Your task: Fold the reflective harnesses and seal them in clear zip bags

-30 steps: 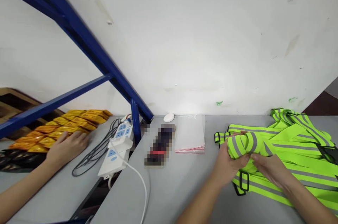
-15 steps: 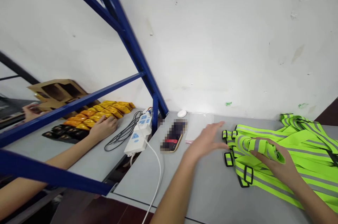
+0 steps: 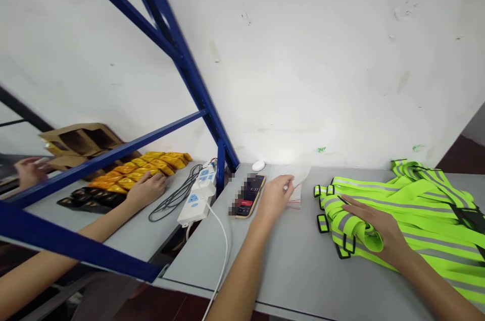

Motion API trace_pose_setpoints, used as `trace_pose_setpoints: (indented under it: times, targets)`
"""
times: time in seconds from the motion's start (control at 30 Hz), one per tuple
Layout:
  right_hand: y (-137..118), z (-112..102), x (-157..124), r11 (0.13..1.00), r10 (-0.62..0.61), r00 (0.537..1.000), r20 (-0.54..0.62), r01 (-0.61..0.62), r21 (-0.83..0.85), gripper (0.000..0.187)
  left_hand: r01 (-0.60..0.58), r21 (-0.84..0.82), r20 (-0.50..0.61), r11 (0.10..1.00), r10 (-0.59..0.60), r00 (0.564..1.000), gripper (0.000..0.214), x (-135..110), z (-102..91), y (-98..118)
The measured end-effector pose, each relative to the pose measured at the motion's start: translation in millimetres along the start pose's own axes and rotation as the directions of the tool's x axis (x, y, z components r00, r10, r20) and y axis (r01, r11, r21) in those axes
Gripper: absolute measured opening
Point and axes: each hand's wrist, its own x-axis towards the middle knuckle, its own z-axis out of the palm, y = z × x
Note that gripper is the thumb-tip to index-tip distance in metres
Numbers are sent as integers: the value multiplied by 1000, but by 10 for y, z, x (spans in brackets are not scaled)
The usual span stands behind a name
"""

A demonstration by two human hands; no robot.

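Note:
My left hand point(image 3: 278, 194) is closed in a pinch on a clear plastic zip bag point(image 3: 301, 175), one corner of which is lifted off the grey table. On the right, my right hand point(image 3: 384, 230) curls around a rolled neon-green reflective strap point(image 3: 350, 222) with grey stripes. The roll rests on the near left end of a spread pile of matching reflective straps point(image 3: 424, 210). Black plastic buckles point(image 3: 323, 223) stick out along the pile's left edge. The palm side of my right hand is hidden.
A phone point(image 3: 250, 197) and a white round object point(image 3: 258, 165) lie left of the bag. A white power strip point(image 3: 199, 197) with cables sits by the blue rack frame point(image 3: 189, 68). Beyond it, another person's hand point(image 3: 147, 190) rests on yellow packets point(image 3: 132, 172) near a cardboard box point(image 3: 81, 142).
My left hand, open before, has moved slightly left and pinched the plastic bag, raising its corner. My right hand has shifted a little left and lower with the rolled strap.

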Motion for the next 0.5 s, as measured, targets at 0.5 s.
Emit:
trace_pose_setpoints:
  times: [0.5]
  targets:
    - [235,5,-239,878,-357,929,95,368,-304,25,5,-501,138,866,74,988,23,-131,1024,476]
